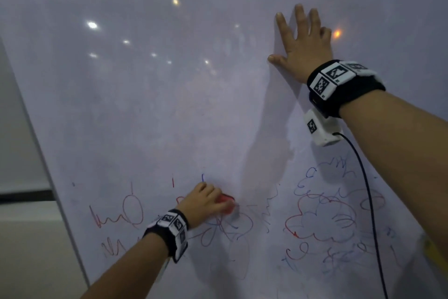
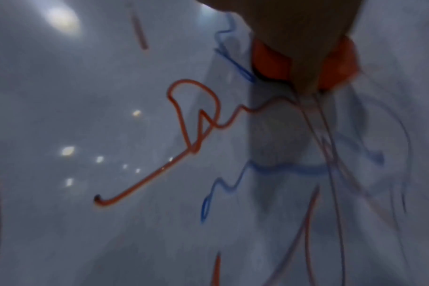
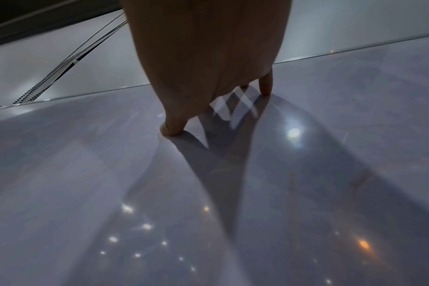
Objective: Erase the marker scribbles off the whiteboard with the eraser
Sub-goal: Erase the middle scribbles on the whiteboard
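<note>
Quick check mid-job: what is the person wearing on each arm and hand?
Both forearms are bare, with no sleeves or gloves. Each wrist carries a black wristband: the left wristband and the right wristband both bear white blocks printed with black square-patterned tags. Under the right wrist hangs a small white box with one such tag, and a thin black cable runs down from it.

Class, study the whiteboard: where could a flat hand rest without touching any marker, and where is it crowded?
Bare room: the whiteboard's upper part, from the top frame down to the scribbles, left of the right hand pressed flat there. Crowded: the lower band, with red scribbles at left, the left hand gripping the red eraser mid-board, and red-and-blue scribbles at right.
</note>
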`<state>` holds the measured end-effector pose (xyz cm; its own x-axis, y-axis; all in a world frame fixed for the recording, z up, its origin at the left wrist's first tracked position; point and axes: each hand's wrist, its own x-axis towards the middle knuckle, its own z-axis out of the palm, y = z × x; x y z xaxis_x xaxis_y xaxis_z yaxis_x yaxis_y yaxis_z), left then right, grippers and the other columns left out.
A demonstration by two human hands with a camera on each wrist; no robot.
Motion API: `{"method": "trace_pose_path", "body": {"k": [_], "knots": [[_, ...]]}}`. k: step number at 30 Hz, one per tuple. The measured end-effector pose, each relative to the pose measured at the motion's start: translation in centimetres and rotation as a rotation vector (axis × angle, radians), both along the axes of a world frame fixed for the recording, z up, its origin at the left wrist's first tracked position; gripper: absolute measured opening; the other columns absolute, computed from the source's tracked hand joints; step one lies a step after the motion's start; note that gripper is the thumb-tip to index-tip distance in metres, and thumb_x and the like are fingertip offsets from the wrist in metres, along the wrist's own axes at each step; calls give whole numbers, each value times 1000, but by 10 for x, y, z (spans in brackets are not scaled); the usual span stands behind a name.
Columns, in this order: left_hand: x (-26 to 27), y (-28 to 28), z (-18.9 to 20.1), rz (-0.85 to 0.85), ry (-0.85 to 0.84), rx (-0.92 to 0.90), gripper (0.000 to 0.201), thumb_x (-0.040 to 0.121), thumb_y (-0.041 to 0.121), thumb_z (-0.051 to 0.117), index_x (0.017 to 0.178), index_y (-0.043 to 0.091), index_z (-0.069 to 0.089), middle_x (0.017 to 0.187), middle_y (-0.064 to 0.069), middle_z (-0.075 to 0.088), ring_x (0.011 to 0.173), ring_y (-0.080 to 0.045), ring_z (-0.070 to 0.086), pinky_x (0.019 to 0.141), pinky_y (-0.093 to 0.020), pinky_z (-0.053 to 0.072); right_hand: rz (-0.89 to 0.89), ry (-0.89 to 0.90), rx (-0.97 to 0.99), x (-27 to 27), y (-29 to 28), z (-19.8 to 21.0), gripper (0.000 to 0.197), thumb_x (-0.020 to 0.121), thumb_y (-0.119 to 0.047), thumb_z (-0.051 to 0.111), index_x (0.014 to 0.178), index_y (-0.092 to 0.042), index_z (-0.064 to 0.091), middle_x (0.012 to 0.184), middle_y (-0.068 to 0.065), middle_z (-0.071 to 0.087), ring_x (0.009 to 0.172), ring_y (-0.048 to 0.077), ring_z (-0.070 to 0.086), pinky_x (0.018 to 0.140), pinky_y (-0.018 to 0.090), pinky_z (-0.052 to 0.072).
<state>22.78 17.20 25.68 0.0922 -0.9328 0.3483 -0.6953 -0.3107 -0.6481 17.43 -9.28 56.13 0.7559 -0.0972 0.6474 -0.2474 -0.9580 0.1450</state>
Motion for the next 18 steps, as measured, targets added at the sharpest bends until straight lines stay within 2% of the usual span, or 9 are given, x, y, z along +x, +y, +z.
{"method": "trace_pose_path", "body": {"k": [2,5,7,8,10,12,14,16,18], "knots": [[12,4,33,-27,-20,-82,65,58,14,75,115,30,48,91,-5,45,77,-23,39,73,-36,30,-4,0,-2,1,0,0,77,92,-54,36,148,-26,-8,156,13,-12,141,40,-6,108,53,15],[20,3,142,62,157,-608,24,82,27,66,104,34,61,68,0,55,65,-28,50,65,-32,33,-3,-8,-14,2,-2,0,76,92,-55,35,148,-25,-8,156,13,-11,141,40,-6,108,53,15],[32,10,196,137,96,-856,29,81,32,66,110,33,62,76,-8,59,68,-30,52,69,-36,30,-3,-4,-7,1,-1,-2,76,92,-55,35,148,-25,-8,156,13,-12,141,40,-7,108,53,14],[37,11,200,162,52,-888,37,79,32,65,115,30,59,83,-12,59,72,-30,52,71,-36,26,0,-2,-8,0,-1,-2,76,92,-55,35,148,-25,-8,156,13,-12,141,40,-7,108,53,14],[36,6,163,76,-28,-714,41,78,30,59,118,29,52,85,-10,57,75,-27,50,71,-35,24,1,-4,-8,0,0,-1,76,92,-54,36,148,-25,-8,156,13,-12,141,40,-6,108,53,15],[20,7,86,-60,-88,-285,41,78,19,46,118,29,48,84,-6,54,72,-23,47,71,-35,28,1,-3,0,-1,0,-1,76,92,-54,37,148,-25,-7,156,13,-12,141,40,-6,108,53,15],[14,26,29,-74,-95,-31,44,76,14,39,117,30,46,88,-3,51,70,-22,51,73,-35,31,-8,2,1,1,0,-3,76,92,-53,38,148,-25,-6,156,13,-11,141,40,-5,108,53,15],[23,34,30,-70,-111,-25,44,76,16,40,117,31,47,92,-2,46,73,-22,50,74,-36,31,-19,-6,1,2,-1,1,77,92,-53,38,148,-24,-6,156,14,-10,141,40,-4,108,53,15],[28,27,66,-70,-107,-125,44,77,18,41,118,32,48,92,-3,46,77,-22,43,74,-36,30,-7,-31,23,-1,3,1,76,92,-49,42,149,-23,-2,156,16,-7,141,41,-2,110,53,10]]}}
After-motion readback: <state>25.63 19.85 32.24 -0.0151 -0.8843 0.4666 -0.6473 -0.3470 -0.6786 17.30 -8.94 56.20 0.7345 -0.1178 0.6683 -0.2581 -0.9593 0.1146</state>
